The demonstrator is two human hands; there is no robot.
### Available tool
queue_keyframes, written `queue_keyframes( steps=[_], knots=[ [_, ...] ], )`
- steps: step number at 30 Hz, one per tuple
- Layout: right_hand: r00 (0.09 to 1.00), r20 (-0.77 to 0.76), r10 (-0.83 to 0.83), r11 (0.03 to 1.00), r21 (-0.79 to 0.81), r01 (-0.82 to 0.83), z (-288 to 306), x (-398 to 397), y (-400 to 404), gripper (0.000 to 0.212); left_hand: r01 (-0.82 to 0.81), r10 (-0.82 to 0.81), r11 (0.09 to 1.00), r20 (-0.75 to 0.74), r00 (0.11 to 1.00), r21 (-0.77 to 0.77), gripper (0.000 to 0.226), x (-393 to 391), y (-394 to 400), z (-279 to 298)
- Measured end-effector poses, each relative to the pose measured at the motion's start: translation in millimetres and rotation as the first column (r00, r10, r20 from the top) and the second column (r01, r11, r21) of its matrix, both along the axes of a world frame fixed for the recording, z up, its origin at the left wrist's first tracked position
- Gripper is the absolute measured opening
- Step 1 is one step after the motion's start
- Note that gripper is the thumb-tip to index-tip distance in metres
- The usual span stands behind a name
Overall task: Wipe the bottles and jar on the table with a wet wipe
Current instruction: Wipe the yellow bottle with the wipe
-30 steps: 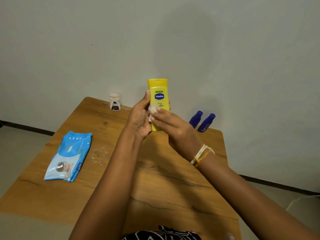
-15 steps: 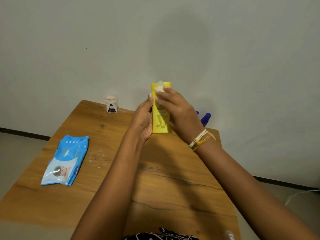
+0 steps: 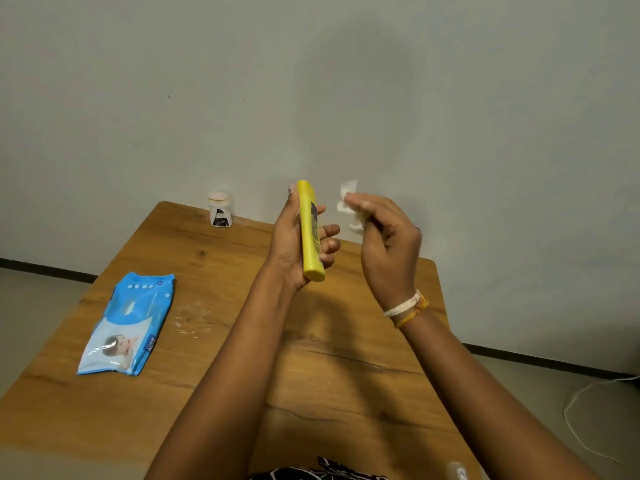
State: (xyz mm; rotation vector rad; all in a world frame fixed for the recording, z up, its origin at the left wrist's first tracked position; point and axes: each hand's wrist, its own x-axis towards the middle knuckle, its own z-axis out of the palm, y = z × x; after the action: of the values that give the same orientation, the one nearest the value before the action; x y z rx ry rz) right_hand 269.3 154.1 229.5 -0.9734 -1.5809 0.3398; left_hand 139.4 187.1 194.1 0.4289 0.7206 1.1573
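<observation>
My left hand grips a yellow lotion bottle, held upright above the table with its narrow side toward me. My right hand is a short way to the right of the bottle, apart from it, pinching a crumpled white wet wipe. A small white jar with a pale lid stands at the table's far edge by the wall. The two blue bottles seen earlier are hidden behind my right hand.
A blue pack of wet wipes lies flat on the left part of the wooden table. A smeared wet patch marks the wood beside it. A white cable runs on the floor at right.
My left hand has turned the yellow bottle edge-on. My right hand has lifted the wipe off the bottle's top and moved right, away from it.
</observation>
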Motion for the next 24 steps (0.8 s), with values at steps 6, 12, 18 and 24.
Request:
queue_keyframes(
  steps=[6, 12, 18, 24],
  knots=[
    [0.997, 0.070, -0.023, 0.995, -0.099, 0.030, 14, -24, 20, 0.031, 0.094, -0.108, 0.988, 0.111, 0.988, 0.125, 0.053, 3, 0, -3],
    [0.919, 0.395, 0.015, 0.999, -0.052, 0.006, 8, -36, 12, 0.035, 0.087, -0.114, 0.990, 0.278, 0.954, 0.109, 0.055, -1, -6, 1],
    [0.785, 0.608, 0.116, 0.991, -0.017, -0.134, -19, -25, -17, 0.049, 0.144, -0.168, 0.976, 0.141, 0.976, 0.165, 0.070, -11, -8, 0],
    [0.665, 0.705, 0.245, 0.941, -0.008, -0.338, -33, 5, -35, 0.038, 0.151, -0.178, 0.970, 0.135, 0.975, 0.190, 0.067, -15, -4, -4]
  ],
)
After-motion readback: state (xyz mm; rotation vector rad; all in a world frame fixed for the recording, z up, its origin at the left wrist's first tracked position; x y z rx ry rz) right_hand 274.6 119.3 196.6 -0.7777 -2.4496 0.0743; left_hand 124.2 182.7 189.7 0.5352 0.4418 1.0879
